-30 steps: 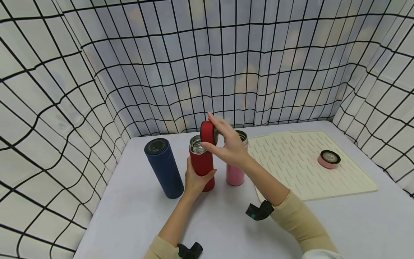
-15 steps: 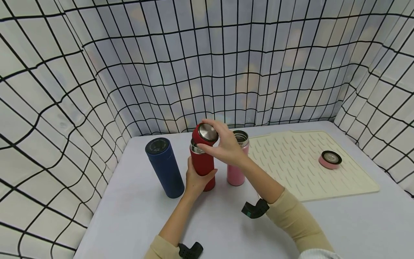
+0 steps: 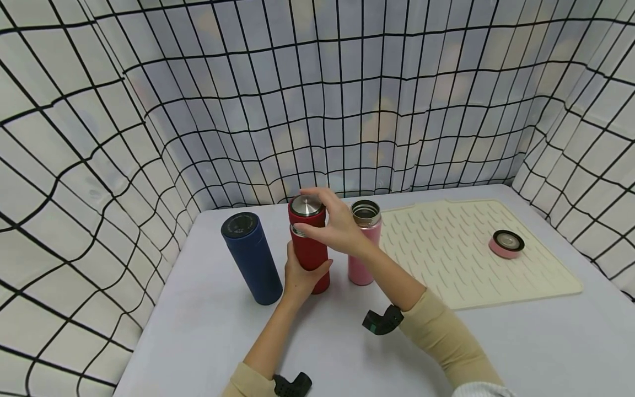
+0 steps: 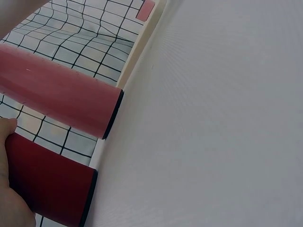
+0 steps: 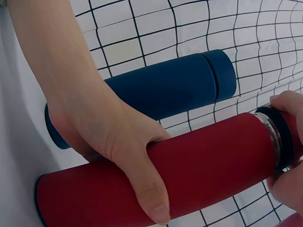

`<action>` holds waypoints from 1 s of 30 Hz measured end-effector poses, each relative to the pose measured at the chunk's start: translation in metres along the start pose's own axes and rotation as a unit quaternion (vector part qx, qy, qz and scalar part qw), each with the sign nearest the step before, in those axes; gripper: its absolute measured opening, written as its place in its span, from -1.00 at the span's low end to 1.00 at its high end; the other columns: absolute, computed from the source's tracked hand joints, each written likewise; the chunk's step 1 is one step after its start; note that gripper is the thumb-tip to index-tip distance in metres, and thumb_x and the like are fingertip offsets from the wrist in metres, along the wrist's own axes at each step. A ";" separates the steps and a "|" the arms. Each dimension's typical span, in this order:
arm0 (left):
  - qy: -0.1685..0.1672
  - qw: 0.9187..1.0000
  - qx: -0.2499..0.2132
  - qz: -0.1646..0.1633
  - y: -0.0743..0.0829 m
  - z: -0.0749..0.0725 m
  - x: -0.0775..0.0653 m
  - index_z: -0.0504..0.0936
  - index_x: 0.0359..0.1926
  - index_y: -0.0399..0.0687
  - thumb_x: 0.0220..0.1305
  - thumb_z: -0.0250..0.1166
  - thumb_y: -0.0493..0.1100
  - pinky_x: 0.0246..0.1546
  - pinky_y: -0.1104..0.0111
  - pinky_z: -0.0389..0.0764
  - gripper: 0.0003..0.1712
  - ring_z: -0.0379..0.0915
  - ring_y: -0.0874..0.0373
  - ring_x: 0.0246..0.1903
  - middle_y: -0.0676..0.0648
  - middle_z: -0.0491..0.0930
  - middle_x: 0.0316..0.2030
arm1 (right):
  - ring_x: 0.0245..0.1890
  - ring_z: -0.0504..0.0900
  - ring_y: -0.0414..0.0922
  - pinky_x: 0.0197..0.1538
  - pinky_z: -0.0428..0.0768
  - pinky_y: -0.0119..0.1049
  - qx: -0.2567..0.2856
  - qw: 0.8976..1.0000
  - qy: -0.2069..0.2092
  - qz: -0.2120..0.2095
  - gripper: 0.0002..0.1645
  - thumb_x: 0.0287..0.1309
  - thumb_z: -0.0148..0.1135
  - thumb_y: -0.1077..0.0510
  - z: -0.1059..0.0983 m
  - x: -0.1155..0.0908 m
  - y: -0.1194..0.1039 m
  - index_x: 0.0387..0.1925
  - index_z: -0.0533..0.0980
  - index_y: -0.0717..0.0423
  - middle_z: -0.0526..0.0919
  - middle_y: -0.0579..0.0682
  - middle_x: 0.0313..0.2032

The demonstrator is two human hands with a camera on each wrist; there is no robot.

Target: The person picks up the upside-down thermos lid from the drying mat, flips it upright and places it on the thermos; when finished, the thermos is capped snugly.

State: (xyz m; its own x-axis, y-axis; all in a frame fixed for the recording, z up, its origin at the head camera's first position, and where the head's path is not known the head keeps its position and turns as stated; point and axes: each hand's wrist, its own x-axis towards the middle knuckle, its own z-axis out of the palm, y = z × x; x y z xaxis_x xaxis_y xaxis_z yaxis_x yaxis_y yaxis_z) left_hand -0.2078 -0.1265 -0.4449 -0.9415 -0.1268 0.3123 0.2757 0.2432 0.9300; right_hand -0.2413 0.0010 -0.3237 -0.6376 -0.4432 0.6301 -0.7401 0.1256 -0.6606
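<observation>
My left hand [image 3: 300, 277] grips the lower half of an upright red thermos bottle [image 3: 312, 255] standing on the table. The right wrist view shows the left thumb wrapped across the bottle's red body [image 5: 208, 163]. My right hand [image 3: 341, 225] holds the red lid [image 3: 306, 206], silver top up, between thumb and fingers at the bottle's mouth. A black ring under the lid and a strip of steel neck [image 5: 269, 124] show there; whether the threads meet cannot be told. Right of it stands a pink thermos bottle [image 3: 361, 266] with its steel mouth uncovered.
A blue thermos bottle [image 3: 252, 259] with its lid on stands at the left. On the right lies a cream ridged mat [image 3: 441, 259], bearing a pink lid [image 3: 506, 244] turned underside up. Black netting [image 3: 278, 116] over white cloth walls encloses the white table [image 3: 198, 331].
The right hand has turned the red lid from on edge to level and lowered it leftward onto the red bottle's mouth. The left hand keeps its grip in place.
</observation>
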 end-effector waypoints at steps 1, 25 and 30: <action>0.001 1.000 0.001 0.003 -0.001 0.000 0.000 0.09 0.20 0.03 -0.07 0.44 -0.14 -0.03 0.12 0.48 -0.11 0.36 0.05 0.02 -0.06 0.42 0.03 | -0.02 0.45 -0.19 -0.05 0.52 -0.31 0.003 1.000 -0.005 0.004 -0.29 -0.05 0.37 0.13 0.001 -0.001 0.001 0.17 0.32 0.08 0.41 -0.05 0.06; -0.008 1.000 0.018 -0.011 0.043 -0.003 -0.010 0.07 0.20 -0.14 -0.04 0.39 -0.29 0.02 0.08 0.44 -0.15 0.32 -0.08 0.07 -0.23 0.37 0.08 | 0.08 0.39 -0.10 0.08 0.45 -0.14 0.120 0.985 0.019 0.127 -0.10 -0.01 0.33 0.12 0.016 -0.010 0.011 0.33 0.09 -0.09 0.33 0.04 0.13; -0.002 1.000 0.018 -0.017 0.034 -0.002 -0.009 0.08 0.20 -0.14 -0.06 0.41 -0.29 0.00 0.06 0.45 -0.14 0.34 -0.08 0.04 -0.22 0.39 0.06 | 0.03 0.45 -0.03 0.05 0.48 -0.14 0.201 0.969 -0.006 0.142 -0.26 0.04 0.25 0.22 0.012 -0.010 0.013 0.26 0.18 0.08 0.41 0.07 0.07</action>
State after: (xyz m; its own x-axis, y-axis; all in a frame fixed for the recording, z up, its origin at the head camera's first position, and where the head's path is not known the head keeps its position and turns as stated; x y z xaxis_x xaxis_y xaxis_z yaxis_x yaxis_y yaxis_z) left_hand -0.1896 -0.1192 -0.4154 -0.9508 -0.1326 0.2800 0.2366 0.2728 0.9325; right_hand -0.2416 -0.0032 -0.3433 -0.7990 -0.4519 0.3967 -0.3904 -0.1119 -0.9138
